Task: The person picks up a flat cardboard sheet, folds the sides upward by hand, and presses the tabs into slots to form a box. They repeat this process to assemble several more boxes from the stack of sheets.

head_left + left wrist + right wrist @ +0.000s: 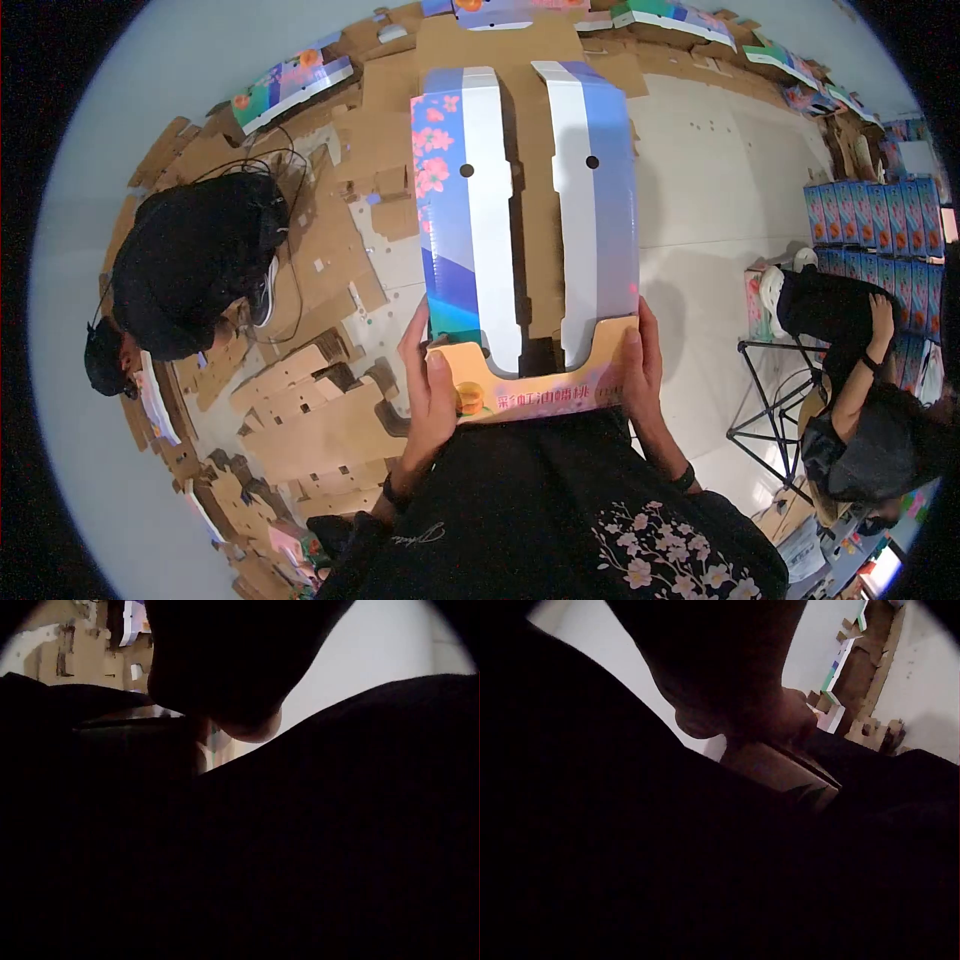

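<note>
A printed cardboard box (600, 240) is held before my body in the head view. It is blue and purple with pink blossoms, and two white-edged top flaps leave a long gap down its middle. Its near end has a peach-coloured panel with lettering and a fruit picture. My left hand (430, 398) grips the near left corner, thumb on the panel. At the near right corner my right hand (643, 375) grips likewise. Dark sleeve and shadow fill most of both wrist views; a box edge (795, 772) shows below the right hand (799, 712).
Flattened cardboard (310, 440) covers the floor at left, where a person in black (200, 265) bends down. At right, another person (865, 440) sits near a black folding stand (770, 420) and stacked boxes (870, 215). More printed boxes (290, 88) line the far wall.
</note>
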`<state>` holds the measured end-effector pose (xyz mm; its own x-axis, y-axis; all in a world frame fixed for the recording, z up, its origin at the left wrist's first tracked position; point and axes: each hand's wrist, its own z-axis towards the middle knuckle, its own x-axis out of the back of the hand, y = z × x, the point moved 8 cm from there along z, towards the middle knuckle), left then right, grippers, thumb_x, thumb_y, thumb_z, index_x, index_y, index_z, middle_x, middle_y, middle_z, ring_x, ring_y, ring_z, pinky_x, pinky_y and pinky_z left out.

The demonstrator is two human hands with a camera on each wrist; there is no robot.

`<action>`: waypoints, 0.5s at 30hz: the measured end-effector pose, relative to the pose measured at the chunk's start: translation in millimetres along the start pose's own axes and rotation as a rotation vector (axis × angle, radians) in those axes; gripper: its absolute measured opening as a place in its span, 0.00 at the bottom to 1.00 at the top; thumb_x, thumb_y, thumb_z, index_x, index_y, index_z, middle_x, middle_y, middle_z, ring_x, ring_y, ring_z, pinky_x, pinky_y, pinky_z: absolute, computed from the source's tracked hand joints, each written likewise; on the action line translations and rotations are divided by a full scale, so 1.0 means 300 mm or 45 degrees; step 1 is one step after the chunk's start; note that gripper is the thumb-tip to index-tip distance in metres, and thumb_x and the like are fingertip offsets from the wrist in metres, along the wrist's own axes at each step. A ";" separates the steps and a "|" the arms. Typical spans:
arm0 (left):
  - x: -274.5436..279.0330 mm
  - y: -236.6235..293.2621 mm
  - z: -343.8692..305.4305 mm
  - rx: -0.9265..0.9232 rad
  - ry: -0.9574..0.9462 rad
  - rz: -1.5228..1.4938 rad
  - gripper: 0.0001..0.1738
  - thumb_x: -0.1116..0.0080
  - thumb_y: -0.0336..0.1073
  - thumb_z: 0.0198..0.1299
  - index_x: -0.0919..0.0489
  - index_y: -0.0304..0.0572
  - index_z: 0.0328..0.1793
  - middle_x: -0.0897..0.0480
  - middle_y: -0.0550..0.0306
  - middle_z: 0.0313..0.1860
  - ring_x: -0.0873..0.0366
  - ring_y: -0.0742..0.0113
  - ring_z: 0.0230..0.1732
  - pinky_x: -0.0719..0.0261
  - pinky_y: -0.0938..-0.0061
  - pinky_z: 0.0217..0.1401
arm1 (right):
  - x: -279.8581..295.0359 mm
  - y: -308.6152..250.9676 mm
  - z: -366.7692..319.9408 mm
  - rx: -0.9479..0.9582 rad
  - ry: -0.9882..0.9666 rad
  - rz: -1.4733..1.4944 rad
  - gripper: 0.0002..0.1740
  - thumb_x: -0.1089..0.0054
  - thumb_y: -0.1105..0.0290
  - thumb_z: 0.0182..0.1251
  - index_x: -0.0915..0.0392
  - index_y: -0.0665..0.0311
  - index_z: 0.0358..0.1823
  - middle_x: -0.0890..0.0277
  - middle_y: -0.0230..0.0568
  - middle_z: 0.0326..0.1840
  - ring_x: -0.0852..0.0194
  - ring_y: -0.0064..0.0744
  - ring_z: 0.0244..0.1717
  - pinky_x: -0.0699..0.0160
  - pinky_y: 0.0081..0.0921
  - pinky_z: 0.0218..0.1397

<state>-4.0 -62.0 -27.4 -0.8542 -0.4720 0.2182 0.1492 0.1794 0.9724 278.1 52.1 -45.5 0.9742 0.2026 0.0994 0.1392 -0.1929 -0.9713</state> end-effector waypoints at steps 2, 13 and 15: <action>0.000 -0.009 0.011 0.003 0.012 -0.174 0.29 0.61 0.46 0.84 0.36 0.36 0.81 0.36 0.37 0.81 0.34 0.55 0.77 0.38 0.59 0.79 | -0.001 0.004 0.011 0.010 -0.037 -0.027 0.31 0.58 0.60 0.86 0.45 0.67 0.83 0.40 0.52 0.80 0.39 0.42 0.79 0.42 0.40 0.82; 0.022 -0.002 -0.004 -0.256 0.096 -0.041 0.15 0.58 0.40 0.82 0.27 0.37 0.58 0.37 0.33 0.80 0.33 0.52 0.75 0.36 0.58 0.78 | -0.002 0.001 0.022 0.051 -0.039 0.014 0.30 0.56 0.63 0.86 0.44 0.67 0.82 0.37 0.53 0.78 0.38 0.40 0.78 0.42 0.38 0.81; 0.027 -0.022 -0.005 -0.256 0.096 -0.043 0.14 0.57 0.38 0.81 0.27 0.37 0.60 0.35 0.33 0.79 0.34 0.50 0.77 0.36 0.56 0.78 | 0.000 0.001 0.024 0.031 -0.044 0.044 0.30 0.56 0.64 0.85 0.44 0.68 0.82 0.36 0.52 0.78 0.38 0.39 0.78 0.42 0.38 0.81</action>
<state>-11.2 -68.1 -31.9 -0.8218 -0.5394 0.1836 0.2242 -0.0098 0.9745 276.9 59.0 -47.4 0.9715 0.2296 0.0586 0.1008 -0.1768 -0.9791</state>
